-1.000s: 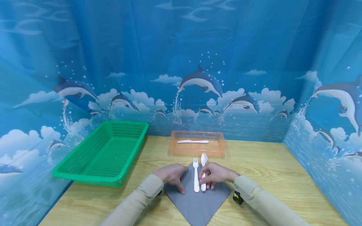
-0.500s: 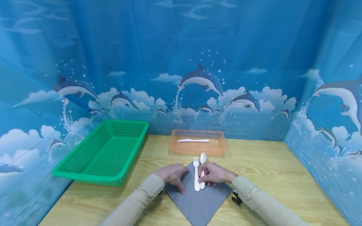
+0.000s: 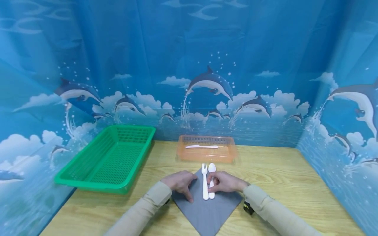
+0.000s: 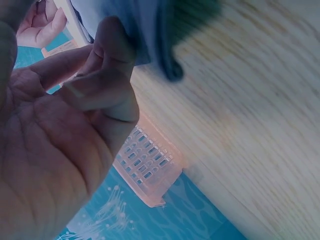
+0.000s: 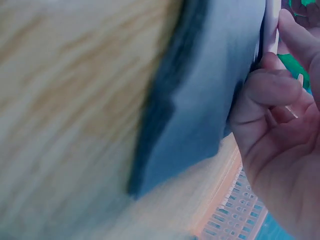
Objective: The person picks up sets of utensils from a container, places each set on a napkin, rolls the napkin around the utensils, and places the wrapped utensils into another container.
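A grey cloth napkin (image 3: 206, 214) lies as a diamond on the table, with a white fork (image 3: 205, 185) and a white spoon (image 3: 212, 168) side by side on it, tines and bowl pointing away from me. My right hand (image 3: 225, 182) pinches the spoon's handle between thumb and fingers; in the right wrist view a strip of white handle (image 5: 271, 30) shows at the fingertips. On the napkin's left part rests my left hand (image 3: 179, 184), thumb and fingers spread apart. The left wrist view shows its fingertips against the napkin (image 4: 150, 30).
Behind the napkin stands an orange basket (image 3: 183, 157) with a white knife (image 3: 201, 146) in it. A large green basket (image 3: 128, 177) is at the left. Blue dolphin-print curtains (image 3: 189, 49) border the wooden table (image 3: 283, 183) at the back and sides.
The spoon has shifted slightly left, up against the fork, then a little toward me, so its bowl sits lower, about level with the tines. The left hand has stayed in place.
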{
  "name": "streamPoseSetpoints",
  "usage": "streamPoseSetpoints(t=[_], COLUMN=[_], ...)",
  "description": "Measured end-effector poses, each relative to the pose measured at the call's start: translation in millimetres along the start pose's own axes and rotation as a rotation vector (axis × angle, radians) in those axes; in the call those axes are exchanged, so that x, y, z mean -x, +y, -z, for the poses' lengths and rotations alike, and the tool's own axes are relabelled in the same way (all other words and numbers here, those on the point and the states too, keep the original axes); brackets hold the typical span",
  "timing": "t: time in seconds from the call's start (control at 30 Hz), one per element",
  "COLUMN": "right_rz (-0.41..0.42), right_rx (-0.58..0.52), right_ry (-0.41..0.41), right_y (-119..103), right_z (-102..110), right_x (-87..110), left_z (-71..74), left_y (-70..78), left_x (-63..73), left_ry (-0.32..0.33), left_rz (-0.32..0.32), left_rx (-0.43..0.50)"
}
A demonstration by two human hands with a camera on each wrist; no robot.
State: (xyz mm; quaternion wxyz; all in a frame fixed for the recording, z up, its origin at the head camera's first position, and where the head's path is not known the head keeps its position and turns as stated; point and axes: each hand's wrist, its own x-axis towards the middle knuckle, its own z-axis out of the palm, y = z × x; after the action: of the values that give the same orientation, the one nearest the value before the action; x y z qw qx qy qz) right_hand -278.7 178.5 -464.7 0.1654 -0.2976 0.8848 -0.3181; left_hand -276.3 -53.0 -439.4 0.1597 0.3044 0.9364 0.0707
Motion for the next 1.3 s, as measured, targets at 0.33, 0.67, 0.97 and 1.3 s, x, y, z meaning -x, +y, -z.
streamPoseSetpoints(t=[0.33, 0.67, 0.97, 1.3], right_rz=[0.005, 0.011, -0.065, -0.082], right_rx=[-0.009, -0.031, -0.079, -0.075], right_ry=[-0.03, -0.046, -0.078, -0.114], right_y=[0.1, 1.4, -0.3, -2.5], right_z=[1.8, 2.9, 5.8, 8.5], right_x=[-0.1, 0.4, 2.8, 2.6], left_z=[-0.2, -1.0, -1.9, -1.9], left_y=[0.0, 0.3, -0.7, -1.4], left_x=[-0.5, -0.3, -1.1, -1.6], left_ry=[-0.004, -0.007, 0.003, -0.009], left_rz=[0.005, 0.012, -0.003, 0.016], left_rx=[0.008, 0.016, 0.007, 0.008])
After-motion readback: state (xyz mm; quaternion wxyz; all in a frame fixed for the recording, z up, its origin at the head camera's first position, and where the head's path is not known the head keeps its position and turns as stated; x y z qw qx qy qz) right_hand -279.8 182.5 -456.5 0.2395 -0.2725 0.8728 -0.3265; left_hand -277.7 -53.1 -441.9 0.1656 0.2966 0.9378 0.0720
